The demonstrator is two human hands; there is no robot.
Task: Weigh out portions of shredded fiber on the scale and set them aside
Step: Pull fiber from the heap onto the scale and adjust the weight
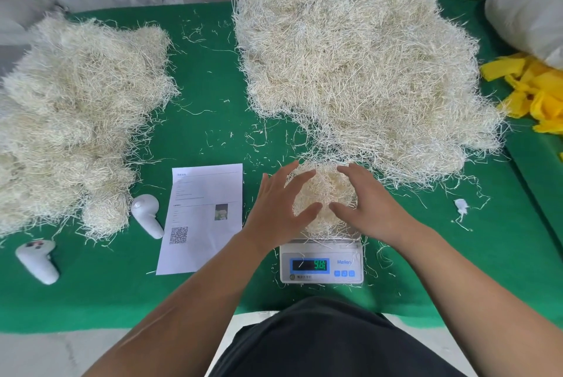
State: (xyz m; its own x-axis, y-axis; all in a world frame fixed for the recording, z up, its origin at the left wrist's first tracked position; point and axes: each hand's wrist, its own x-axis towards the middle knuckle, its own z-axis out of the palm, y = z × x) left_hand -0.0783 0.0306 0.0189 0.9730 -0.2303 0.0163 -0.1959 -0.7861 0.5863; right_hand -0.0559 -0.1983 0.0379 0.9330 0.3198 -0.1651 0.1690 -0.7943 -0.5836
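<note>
A small round clump of pale shredded fiber (pixel 323 193) sits on the pan of a white digital scale (pixel 321 264), whose green display is lit. My left hand (pixel 281 206) cups the clump's left side with fingers spread and nearly straight. My right hand (pixel 365 206) cups its right side the same way. A large heap of loose fiber (pixel 359 62) rises behind the scale at the centre right. A lower heap of fiber portions (pixel 73 120) lies at the left of the green table (pixel 207 96).
A printed sheet with a QR code (pixel 204 218) lies left of the scale. Two white hand controllers (pixel 147 215) (pixel 38 260) lie near the left heap. Yellow strips (pixel 536 93) and a white sack (pixel 530 4) sit at the far right. Stray fibers litter the cloth.
</note>
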